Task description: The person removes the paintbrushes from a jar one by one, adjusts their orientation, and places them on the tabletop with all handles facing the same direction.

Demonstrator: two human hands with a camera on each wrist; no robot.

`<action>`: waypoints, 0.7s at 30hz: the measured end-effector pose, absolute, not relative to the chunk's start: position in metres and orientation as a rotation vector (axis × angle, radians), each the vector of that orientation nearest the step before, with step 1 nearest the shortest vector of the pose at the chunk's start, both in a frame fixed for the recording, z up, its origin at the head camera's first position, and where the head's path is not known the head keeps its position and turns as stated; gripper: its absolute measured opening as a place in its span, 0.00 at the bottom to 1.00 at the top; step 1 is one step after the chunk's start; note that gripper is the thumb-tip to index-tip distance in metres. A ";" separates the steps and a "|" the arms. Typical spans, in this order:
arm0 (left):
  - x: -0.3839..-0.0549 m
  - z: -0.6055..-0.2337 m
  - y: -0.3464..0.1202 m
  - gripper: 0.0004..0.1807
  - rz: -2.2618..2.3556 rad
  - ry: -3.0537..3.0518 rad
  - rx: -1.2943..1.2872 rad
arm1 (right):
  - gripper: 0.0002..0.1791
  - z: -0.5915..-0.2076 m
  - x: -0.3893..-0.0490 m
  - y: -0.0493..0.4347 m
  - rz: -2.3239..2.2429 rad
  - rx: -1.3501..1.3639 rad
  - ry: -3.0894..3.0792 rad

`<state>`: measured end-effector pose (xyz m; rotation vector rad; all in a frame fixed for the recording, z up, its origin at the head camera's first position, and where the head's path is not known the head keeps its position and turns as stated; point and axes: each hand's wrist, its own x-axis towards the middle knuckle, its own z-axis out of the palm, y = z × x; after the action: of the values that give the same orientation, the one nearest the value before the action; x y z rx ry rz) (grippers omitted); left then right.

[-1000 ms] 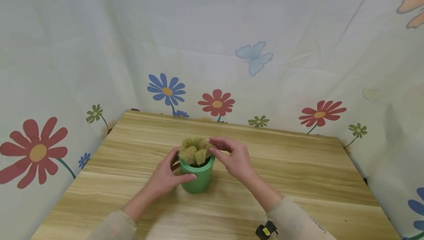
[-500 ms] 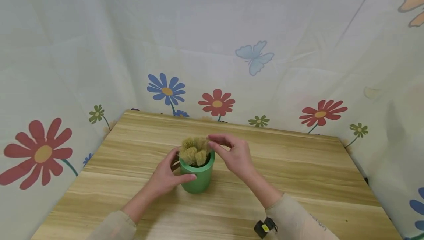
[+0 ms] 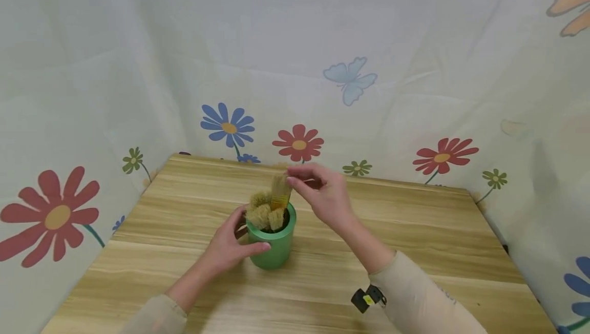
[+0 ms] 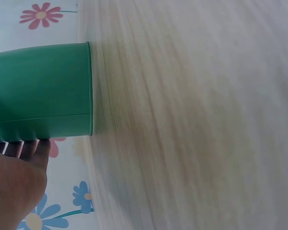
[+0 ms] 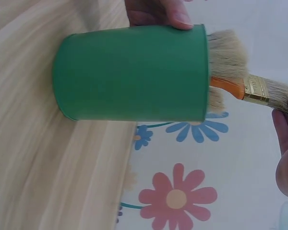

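Head view: one pot point(image 3: 279, 250), perhaps four brushes point(image 3: 279, 193)

Two pale beige cloth sleeves are worn: a left sleeve point(image 3: 154, 316) and a right sleeve point(image 3: 417, 290) with a small greyish marking point(image 3: 448, 297) (too faint to read). Beside the right cuff point(image 3: 386, 270): a boxy black device point(image 3: 359, 300), yellow-patched.

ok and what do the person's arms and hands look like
The left hand and right hand show no gloves. The left sleeve and right sleeve are pale beige; the right one bears a small greyish marking, too faint to read. A black device with a yellow patch shows beside that sleeve.
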<state>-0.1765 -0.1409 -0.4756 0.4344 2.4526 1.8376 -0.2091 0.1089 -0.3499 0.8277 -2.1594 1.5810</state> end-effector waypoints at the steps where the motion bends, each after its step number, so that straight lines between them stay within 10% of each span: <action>1: -0.177 -0.476 -0.141 0.50 1.838 2.453 0.436 | 0.11 -0.346 -0.210 0.110 1.589 0.826 -2.145; 21: -0.177 -0.480 -0.141 0.50 1.837 2.475 0.452 | 0.12 -0.288 -0.217 0.158 1.661 0.714 -1.966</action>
<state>-0.1772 -0.1412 -0.4801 0.4523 2.4754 1.8369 -0.2168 0.1582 -0.2885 0.7140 -1.9663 1.6614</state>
